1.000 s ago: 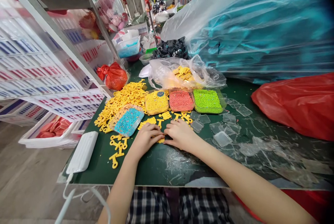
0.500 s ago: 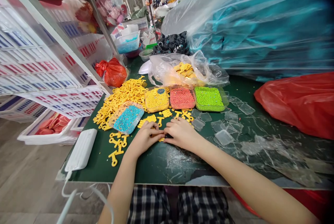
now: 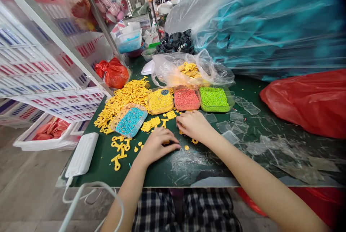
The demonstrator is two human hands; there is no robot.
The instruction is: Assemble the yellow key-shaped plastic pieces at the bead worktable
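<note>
My left hand [image 3: 158, 147] rests low over the green table, its fingers curled and thumb stretched to the right. Some yellow plastic shows between thumb and fingers, mostly covered by them. Further right, my right hand [image 3: 195, 124] reaches forward with fingers extended over loose yellow pieces, just in front of the tray of red beads [image 3: 187, 99]. A small round yellow piece [image 3: 186, 147] lies on the table between the hands. Flat yellow pieces [image 3: 150, 124] are beyond my left hand, near the tilted tray of blue beads [image 3: 130, 121].
Trays of yellow beads [image 3: 161, 101] and green beads [image 3: 214, 99] flank the red one. Behind the blue tray rises a heap of yellow parts [image 3: 123, 98]. Clear plastic squares [image 3: 236, 127] lie at right, a red bag [image 3: 305, 102] beyond. A white power bank [image 3: 82, 154] sits at left.
My hands have come apart: the right one moved forward and right to the loose yellow pieces, while the left shifted slightly right. A round yellow piece now shows between them.
</note>
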